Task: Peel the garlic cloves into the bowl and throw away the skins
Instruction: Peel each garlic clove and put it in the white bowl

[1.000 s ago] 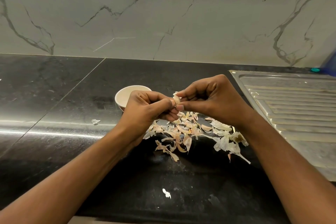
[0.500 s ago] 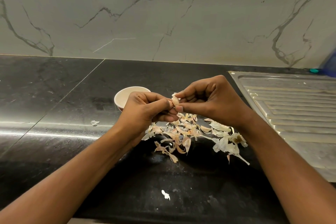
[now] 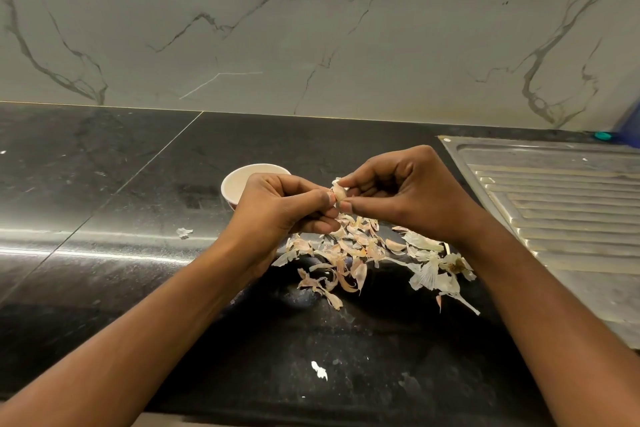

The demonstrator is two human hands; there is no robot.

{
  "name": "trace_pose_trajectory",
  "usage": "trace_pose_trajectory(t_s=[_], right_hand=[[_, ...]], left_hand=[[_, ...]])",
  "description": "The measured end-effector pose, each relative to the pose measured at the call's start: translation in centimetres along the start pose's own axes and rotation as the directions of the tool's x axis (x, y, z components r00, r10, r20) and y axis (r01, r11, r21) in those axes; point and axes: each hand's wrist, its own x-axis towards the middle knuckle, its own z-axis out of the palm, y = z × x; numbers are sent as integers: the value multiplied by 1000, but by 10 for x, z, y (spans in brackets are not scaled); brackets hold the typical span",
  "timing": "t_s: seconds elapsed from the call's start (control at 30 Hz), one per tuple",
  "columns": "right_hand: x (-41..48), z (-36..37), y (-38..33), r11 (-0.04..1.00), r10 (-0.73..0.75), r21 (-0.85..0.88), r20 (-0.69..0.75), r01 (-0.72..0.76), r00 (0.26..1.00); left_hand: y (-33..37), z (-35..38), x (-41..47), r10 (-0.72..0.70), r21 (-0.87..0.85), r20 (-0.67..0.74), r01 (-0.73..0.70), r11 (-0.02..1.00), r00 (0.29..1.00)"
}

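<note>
Both hands are working one garlic clove [image 3: 338,193], held up just right of the white bowl [image 3: 235,184]. My left hand [image 3: 284,208] is pinching its side and my right hand [image 3: 398,191] is pinching its tip. I'm judging it light, small and slick once bare, so I'm gripping the ends. The papery skins [image 3: 356,253] are lying right of the bowl, nearer me. I'm seeing no readable writing.

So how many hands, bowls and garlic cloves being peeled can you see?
Left hand plus right hand: 2
Small round white bowl: 1
Pale garlic clove pinched between both hands: 1
Total: 4
</note>
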Motion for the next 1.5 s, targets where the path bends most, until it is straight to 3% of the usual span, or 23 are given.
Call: trace_pose_trajectory(t_s=[0.6,0.87,1.07,1.3,1.5], right_hand=[[1,-1,-2,996,-16,-92,-3,16,1000],[1,3,-3,994,-21,-102,9,22,1000],[0,5,-4,1000,14,2,-4,-14,1000],[-1,7,-5,934,181,319,-32,-161,983],[0,6,-4,900,248,381,-44,-213,968]], left_hand=[[-3,0,0,50,25,39,-51,998,998],[-9,1,2,103,95,-24,-101,990,994],[-8,4,4,108,75,-42,-104,992,993],[-3,6,5,83,-4,-30,-84,996,996],[-3,6,4,80,-13,-31,-81,997,996]])
